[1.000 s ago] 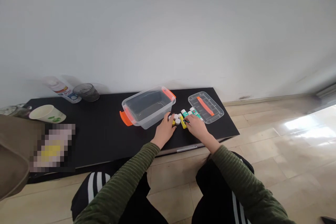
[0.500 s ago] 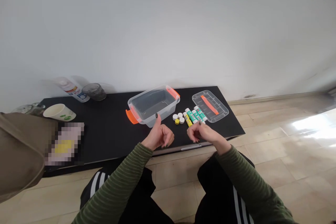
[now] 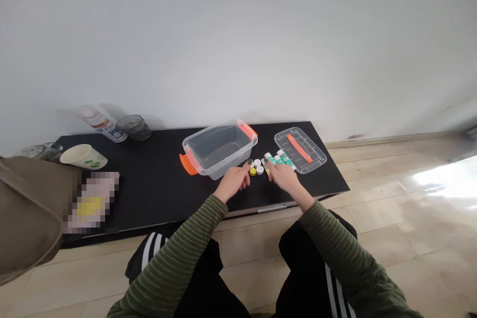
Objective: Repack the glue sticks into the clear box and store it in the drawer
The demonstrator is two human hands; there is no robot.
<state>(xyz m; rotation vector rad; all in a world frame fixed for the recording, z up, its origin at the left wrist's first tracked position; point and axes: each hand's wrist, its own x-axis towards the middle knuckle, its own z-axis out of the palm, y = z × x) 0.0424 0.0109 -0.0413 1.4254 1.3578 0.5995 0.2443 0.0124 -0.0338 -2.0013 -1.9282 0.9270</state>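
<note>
One left hand [image 3: 233, 180] loosely spread, empty, beside white caps [image 3: 260, 170], right hand [image 3: 282, 175] curled at tubes [image 3: 284, 157], its grip unclear

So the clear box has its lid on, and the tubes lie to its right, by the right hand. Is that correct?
No, the lid is off: the head view shows it lying right of the open box. The tubes do lie to the box's right, by the right hand.

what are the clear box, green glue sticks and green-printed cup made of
Clear box: probably smooth plastic; translucent walls, slight sheen.
Green glue sticks: likely plastic, from their straight, capped shape; finish unclear.
Cup: maybe paper; opaque, pale, matte.
</note>
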